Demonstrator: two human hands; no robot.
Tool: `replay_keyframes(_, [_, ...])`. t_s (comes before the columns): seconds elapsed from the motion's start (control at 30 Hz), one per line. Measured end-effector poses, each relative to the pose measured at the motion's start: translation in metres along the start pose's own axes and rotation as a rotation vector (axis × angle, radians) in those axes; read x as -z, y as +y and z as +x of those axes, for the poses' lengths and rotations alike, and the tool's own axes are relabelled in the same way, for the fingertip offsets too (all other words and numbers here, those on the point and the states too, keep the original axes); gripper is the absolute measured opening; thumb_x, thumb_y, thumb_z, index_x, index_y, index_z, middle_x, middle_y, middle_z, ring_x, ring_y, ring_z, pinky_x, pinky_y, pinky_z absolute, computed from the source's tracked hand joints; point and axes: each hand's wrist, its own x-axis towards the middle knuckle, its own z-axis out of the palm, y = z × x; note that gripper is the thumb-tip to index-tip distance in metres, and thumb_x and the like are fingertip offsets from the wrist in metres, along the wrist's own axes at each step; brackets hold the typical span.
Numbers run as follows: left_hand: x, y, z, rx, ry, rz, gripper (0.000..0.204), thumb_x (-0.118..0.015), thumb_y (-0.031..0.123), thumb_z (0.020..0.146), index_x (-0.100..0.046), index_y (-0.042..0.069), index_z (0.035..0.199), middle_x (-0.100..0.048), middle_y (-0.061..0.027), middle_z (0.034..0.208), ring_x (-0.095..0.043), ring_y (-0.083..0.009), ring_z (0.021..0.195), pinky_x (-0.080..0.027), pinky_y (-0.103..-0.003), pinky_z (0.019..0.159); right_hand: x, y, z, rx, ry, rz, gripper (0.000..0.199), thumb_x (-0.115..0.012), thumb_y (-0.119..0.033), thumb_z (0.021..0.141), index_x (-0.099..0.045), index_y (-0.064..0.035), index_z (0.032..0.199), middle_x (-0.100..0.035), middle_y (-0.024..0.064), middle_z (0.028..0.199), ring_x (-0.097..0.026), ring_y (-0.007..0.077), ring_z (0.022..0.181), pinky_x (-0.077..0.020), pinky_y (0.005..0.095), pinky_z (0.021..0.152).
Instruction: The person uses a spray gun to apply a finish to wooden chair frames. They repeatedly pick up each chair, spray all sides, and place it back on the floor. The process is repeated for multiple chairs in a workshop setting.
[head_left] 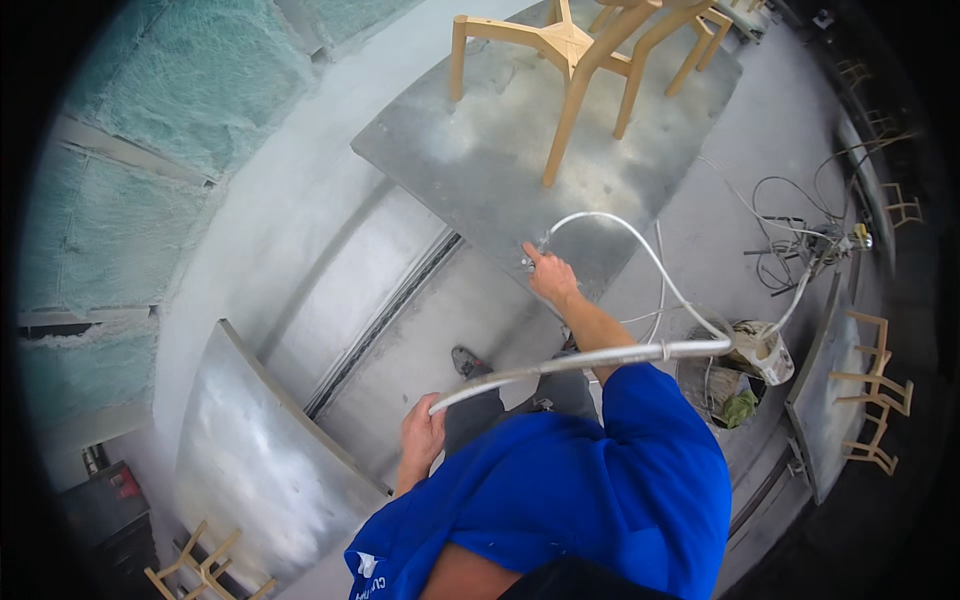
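Note:
My right hand (555, 278) is stretched forward, closed around a small metal spray gun (530, 262) that the fingers partly hide. From the gun a pale hose (650, 250) arcs up and to the right, then bends back across my body. Down by my left thigh, my left hand (422, 435) is closed on the near part of that hose. Beyond the gun stands a bare wooden chair frame (568, 48) with several legs on a grey metal-topped platform (480, 160); the upper frame runs out of view. The gun is at the platform's near edge, apart from the chair legs.
Another grey panel (260, 450) is at lower left, with a wooden frame (210, 565) beside it. Green-tinted filter panels (190, 90) line the left. A floor rail (385, 320) runs diagonally. Tangled hoses (815, 240), a white bucket (762, 352) and chair frames (875, 390) are right.

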Motion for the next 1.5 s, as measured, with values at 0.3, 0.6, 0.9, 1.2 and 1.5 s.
replay_keyframes(0.3, [0.003,-0.026,0.069,-0.196,-0.068,-0.17,0.019,-0.063,0.022,0.099,-0.064,0.009,0.114,-0.07,-0.0185,0.087,-0.068,-0.0419,0.086,-0.052,-0.049,0.074,0.181,-0.074,-0.058,0.083,0.334,-0.221,0.081,-0.067,-0.008,0.084,-0.039,-0.0326,0.156,-0.065,0.0202,0.111,-0.068,0.0397,0.1,-0.0576,0.0506,0.086])
replay_keyframes(0.6, [-0.001,-0.012,0.115,-0.314,-0.144,-0.244,0.023,-0.06,0.026,0.1,-0.063,0.01,0.116,-0.07,-0.0213,0.088,-0.068,-0.0453,0.087,-0.051,-0.051,0.072,0.298,-0.146,-0.124,0.196,0.819,-0.411,0.089,-0.07,-0.005,0.079,-0.039,-0.0307,0.158,-0.059,0.0162,0.102,-0.065,0.038,0.092,-0.0578,0.0486,0.075])
replay_keyframes(0.9, [0.002,-0.053,0.1,-0.138,-0.016,-0.281,0.024,-0.058,0.027,0.101,-0.065,0.008,0.114,-0.071,-0.0225,0.086,-0.069,-0.0455,0.085,-0.052,-0.05,0.073,0.225,-0.142,-0.009,-0.025,0.165,-0.492,0.064,-0.058,-0.006,0.091,-0.041,-0.0234,0.151,-0.066,0.0273,0.114,-0.071,0.0438,0.1,-0.0594,0.0497,0.082])
replay_keyframes(1.2, [0.028,-0.085,0.051,0.141,0.05,-0.208,0.026,-0.057,0.028,0.104,-0.066,0.004,0.11,-0.068,-0.0185,0.075,-0.068,-0.0362,0.071,-0.052,-0.045,0.067,0.183,-0.113,0.036,-0.035,0.576,-0.068,0.075,-0.062,-0.007,0.088,-0.038,-0.0282,0.155,-0.063,0.0261,0.121,-0.066,0.0445,0.109,-0.0558,0.0539,0.087])
replay_keyframes(1.5, [0.023,-0.063,0.085,-0.055,0.026,-0.263,0.021,-0.057,0.024,0.104,-0.065,0.006,0.111,-0.067,-0.0169,0.074,-0.068,-0.0336,0.068,-0.051,-0.043,0.064,0.237,-0.12,0.025,0.114,0.582,-0.202,0.07,-0.066,-0.009,0.088,-0.047,-0.0312,0.152,-0.064,0.0187,0.107,-0.067,0.0401,0.094,-0.056,0.0498,0.08])
